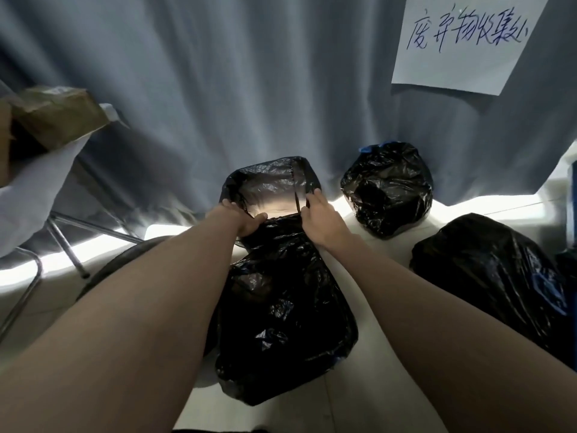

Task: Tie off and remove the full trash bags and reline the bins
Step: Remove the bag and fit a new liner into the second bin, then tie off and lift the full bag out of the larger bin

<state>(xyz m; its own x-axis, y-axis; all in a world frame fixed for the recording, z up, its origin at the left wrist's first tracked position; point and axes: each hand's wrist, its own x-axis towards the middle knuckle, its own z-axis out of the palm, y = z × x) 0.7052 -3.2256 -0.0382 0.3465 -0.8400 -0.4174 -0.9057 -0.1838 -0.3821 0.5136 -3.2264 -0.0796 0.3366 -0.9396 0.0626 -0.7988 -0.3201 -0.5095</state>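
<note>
Hands, left (pixel 242 220) and right (pixel 321 218), each grip clamped on the open liner's rim (pixel 271 165), tied bags (pixel 387 189) just beside.

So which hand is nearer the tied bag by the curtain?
Right. The right hand grips the open bag's rim beside the tied bag; the left hand grips the far side.

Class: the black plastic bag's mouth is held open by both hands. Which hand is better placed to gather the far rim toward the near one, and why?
Right. The right hand already grips the black plastic bag farther back along its open rim; the left hand holds the near edge.
</note>
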